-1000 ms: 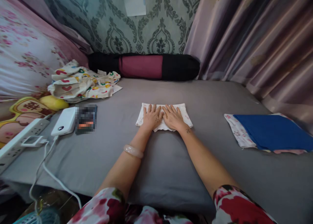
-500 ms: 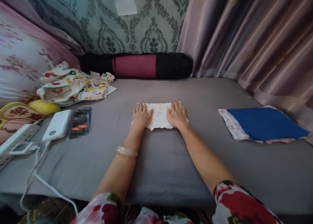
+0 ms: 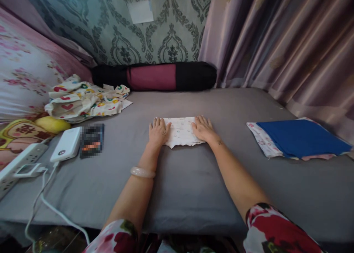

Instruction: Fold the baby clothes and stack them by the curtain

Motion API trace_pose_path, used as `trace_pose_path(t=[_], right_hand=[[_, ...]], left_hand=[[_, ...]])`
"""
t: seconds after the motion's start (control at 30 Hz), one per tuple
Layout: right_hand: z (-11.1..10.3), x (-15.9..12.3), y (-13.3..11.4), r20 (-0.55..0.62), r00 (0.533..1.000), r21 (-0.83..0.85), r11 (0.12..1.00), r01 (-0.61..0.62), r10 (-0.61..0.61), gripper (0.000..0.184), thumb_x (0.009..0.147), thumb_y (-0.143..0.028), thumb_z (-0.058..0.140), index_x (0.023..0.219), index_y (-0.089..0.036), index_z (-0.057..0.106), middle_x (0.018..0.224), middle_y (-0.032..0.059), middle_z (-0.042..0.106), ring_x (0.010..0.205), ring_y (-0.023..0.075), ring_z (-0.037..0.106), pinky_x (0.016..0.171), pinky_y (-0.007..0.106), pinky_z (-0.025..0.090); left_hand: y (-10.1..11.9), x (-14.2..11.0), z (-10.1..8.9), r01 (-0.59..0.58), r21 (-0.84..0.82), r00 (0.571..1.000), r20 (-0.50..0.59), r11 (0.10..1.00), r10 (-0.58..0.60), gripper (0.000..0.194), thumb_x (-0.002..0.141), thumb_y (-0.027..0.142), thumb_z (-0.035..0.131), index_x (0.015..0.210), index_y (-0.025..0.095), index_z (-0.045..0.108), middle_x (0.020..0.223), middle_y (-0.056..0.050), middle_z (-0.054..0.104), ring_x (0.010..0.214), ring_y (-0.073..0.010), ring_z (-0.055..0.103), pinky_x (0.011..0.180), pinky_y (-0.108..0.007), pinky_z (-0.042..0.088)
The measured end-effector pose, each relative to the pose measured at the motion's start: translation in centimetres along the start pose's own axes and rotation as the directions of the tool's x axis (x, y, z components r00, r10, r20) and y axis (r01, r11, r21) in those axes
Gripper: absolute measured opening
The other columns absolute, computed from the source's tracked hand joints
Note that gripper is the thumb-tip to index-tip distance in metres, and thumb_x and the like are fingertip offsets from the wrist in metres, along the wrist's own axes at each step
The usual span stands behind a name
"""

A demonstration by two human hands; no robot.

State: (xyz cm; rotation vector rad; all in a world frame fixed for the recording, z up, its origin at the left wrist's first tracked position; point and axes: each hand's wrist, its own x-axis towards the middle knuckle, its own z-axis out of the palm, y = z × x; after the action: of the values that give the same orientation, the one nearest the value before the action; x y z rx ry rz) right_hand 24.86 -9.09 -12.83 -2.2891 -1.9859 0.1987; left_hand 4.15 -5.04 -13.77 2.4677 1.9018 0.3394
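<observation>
A small white printed cloth [image 3: 181, 132], folded into a rough rectangle with a wavy near edge, lies flat on the grey sheet in front of me. My left hand [image 3: 159, 131] rests palm down over its left edge, fingers stretched away from me. Over the right edge lies my right hand [image 3: 204, 129], also flat with fingers extended. Both thumbs point inward across the cloth. The middle of the cloth shows between the hands; its side edges are mostly covered.
A stack of folded cloths with a blue one [image 3: 301, 138] on top lies at right. Left are a power bank [image 3: 66, 144], a pixelated dark object [image 3: 92, 140], a power strip [image 3: 23, 164] with cables, and a crumpled patterned cloth [image 3: 85, 101]. A black-and-maroon bolster [image 3: 152, 77] lies along the wall.
My hands have slid apart from the cloth's middle to its left and right edges, uncovering its centre. The camera view has shifted slightly.
</observation>
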Motion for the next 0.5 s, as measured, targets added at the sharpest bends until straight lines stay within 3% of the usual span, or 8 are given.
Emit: trace_pose_path(t=[0.1,0.3,0.5], right_hand=[[-0.4,0.0,0.6,-0.068,0.997,-0.017,0.999,0.041,-0.043,0.063,0.098,-0.038,0.015,0.149,-0.004,0.028,0.157,0.0143,0.023,0.146,0.0257,0.015,0.118,0.047,0.009],[0.6,0.3,1.0,-0.004,0.999,-0.016,0.999,0.037,-0.037,0.066,0.097,-0.040,0.016,0.148,-0.001,0.029,0.156,0.0158,0.025,0.145,0.0272,0.017,0.117,0.045,0.016],[1.1,0.6,1.4,-0.010,0.999,-0.009,0.999,0.033,-0.033,0.065,0.097,-0.041,0.016,0.148,-0.003,0.030,0.156,0.0157,0.026,0.145,0.0265,0.017,0.117,0.044,0.017]], left_hand=[[-0.2,0.1,-0.2,-0.027,0.022,0.998,-0.061,0.999,0.028,0.065,0.098,0.047,0.014,0.143,0.009,0.039,0.152,-0.015,0.036,0.144,-0.0272,0.023,0.117,-0.047,0.018],[-0.7,0.3,0.3,-0.059,0.005,0.995,0.086,0.998,0.058,0.065,0.097,0.047,0.018,0.143,0.004,0.037,0.152,-0.020,0.034,0.144,-0.0295,0.025,0.115,-0.045,0.023],[-1.0,0.4,0.8,-0.054,-0.053,0.995,0.077,0.997,0.058,0.065,0.097,0.047,0.021,0.143,0.004,0.037,0.152,-0.022,0.032,0.144,-0.0317,0.024,0.115,-0.049,0.022]])
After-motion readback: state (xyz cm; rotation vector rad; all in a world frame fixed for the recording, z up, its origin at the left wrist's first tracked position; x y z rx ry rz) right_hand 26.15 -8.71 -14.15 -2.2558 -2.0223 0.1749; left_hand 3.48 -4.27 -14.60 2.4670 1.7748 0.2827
